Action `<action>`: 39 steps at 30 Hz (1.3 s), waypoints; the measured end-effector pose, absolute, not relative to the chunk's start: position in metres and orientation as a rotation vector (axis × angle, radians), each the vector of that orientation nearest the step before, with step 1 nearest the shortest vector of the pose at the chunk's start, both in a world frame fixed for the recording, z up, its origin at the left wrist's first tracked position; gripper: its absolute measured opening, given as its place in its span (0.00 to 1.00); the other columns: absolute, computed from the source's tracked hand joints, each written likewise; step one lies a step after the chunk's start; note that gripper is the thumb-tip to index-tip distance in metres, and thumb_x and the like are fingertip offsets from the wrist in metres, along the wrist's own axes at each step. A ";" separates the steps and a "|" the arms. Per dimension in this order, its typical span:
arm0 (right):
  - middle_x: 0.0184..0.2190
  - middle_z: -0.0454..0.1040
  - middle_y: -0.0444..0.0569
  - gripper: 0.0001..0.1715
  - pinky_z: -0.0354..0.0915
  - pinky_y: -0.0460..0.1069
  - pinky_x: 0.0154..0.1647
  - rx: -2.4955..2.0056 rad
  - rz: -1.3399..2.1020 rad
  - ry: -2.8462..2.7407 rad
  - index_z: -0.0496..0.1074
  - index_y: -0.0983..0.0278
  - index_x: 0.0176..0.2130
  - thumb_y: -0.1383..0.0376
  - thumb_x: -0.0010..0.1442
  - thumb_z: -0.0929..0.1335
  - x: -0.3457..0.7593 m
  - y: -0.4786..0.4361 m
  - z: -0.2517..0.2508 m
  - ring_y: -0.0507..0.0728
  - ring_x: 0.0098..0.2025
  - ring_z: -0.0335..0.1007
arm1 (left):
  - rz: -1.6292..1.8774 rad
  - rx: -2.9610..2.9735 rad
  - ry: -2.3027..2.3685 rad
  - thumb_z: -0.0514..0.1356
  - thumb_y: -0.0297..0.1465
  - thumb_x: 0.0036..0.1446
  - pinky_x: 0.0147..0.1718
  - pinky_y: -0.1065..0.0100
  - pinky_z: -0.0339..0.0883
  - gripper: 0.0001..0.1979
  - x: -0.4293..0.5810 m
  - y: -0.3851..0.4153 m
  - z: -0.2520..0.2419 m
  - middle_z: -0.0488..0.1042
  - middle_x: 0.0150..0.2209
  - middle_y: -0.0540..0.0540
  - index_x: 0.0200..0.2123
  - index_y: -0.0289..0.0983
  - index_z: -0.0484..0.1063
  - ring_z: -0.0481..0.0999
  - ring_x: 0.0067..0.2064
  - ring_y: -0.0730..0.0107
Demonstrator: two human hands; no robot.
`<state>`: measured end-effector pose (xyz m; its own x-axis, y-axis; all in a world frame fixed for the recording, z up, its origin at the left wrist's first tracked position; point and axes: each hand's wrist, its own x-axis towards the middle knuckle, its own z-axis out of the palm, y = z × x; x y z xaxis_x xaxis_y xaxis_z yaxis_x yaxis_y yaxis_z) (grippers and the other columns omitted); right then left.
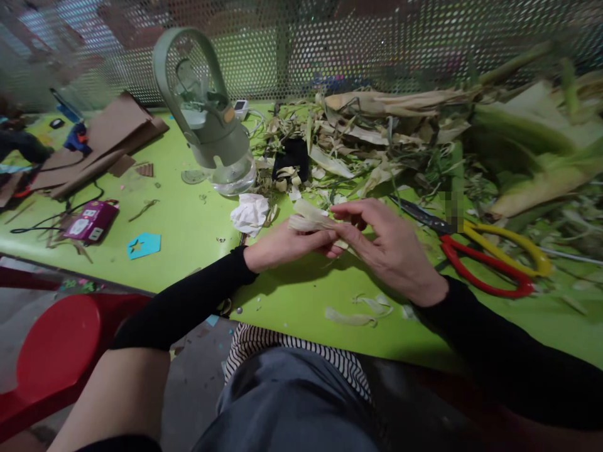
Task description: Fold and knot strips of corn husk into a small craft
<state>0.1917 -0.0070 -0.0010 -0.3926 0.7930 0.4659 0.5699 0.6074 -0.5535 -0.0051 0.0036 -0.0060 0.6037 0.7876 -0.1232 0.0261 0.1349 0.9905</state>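
Observation:
A pale strip of corn husk is held between my two hands, above the green table. My left hand is closed on its lower part, thumb pointing right. The fingers of my right hand pinch the husk from the other side, close to the left thumb. What lies within the fingers is partly hidden. Just left of the hands sits a crumpled white tissue. Scissors with one red and one yellow handle lie to the right of my right hand. Loose husk scraps rest near the table's front edge.
A green water bottle stands behind my left hand. A black phone lies among husk shreds. A heap of corn husks fills the back right. Leftward are a purple power strip, brown cardboard and a red stool.

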 end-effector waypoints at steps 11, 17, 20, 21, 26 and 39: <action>0.37 0.77 0.48 0.07 0.71 0.56 0.38 -1.156 0.657 -1.827 0.75 0.58 0.34 0.60 0.65 0.70 0.190 -0.008 -0.007 0.59 0.37 0.73 | 0.576 1.200 0.723 0.68 0.37 0.59 0.42 0.66 0.72 0.13 0.000 0.000 -0.006 0.77 0.31 0.47 0.30 0.33 0.75 0.76 0.35 0.73; 0.35 0.78 0.47 0.06 0.70 0.51 0.28 -1.055 0.989 -1.640 0.71 0.57 0.39 0.58 0.66 0.69 0.185 -0.018 0.001 0.55 0.31 0.73 | 0.623 0.865 0.727 0.69 0.30 0.58 0.40 0.67 0.72 0.08 -0.002 0.002 -0.015 0.76 0.31 0.49 0.39 0.32 0.77 0.75 0.30 0.78; 0.32 0.77 0.45 0.07 0.70 0.50 0.26 -1.039 1.070 -1.629 0.69 0.58 0.39 0.58 0.66 0.69 0.184 -0.017 0.001 0.54 0.28 0.72 | 0.624 0.811 0.753 0.69 0.29 0.58 0.36 0.70 0.71 0.07 -0.001 0.002 -0.016 0.75 0.30 0.51 0.39 0.32 0.77 0.73 0.28 0.81; 0.31 0.77 0.44 0.08 0.69 0.49 0.26 -1.051 1.040 -1.641 0.69 0.58 0.40 0.58 0.66 0.70 0.184 -0.016 0.000 0.54 0.28 0.72 | 0.619 0.810 0.752 0.69 0.29 0.57 0.35 0.70 0.71 0.07 0.000 0.001 -0.015 0.75 0.29 0.52 0.38 0.32 0.76 0.72 0.28 0.81; 0.33 0.78 0.46 0.11 0.70 0.50 0.27 -1.144 0.835 -1.729 0.72 0.59 0.41 0.56 0.64 0.73 0.184 -0.016 -0.003 0.55 0.30 0.74 | 0.566 0.903 0.730 0.74 0.30 0.49 0.29 0.74 0.66 0.14 0.004 -0.002 -0.009 0.73 0.29 0.52 0.34 0.32 0.74 0.72 0.30 0.81; 0.32 0.80 0.46 0.06 0.70 0.52 0.33 -1.049 0.737 -2.060 0.76 0.57 0.37 0.59 0.65 0.70 0.193 -0.009 0.009 0.56 0.31 0.74 | 0.685 0.714 0.914 0.58 0.22 0.60 0.20 0.77 0.51 0.05 0.007 -0.002 0.001 0.67 0.24 0.55 0.34 0.37 0.65 0.69 0.24 0.83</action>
<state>0.1926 -0.0095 0.0091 -0.4270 0.8434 0.3262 0.4447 0.5099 -0.7364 0.0072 -0.0017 0.0007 0.4406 0.7754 -0.4523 -0.2157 0.5805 0.7851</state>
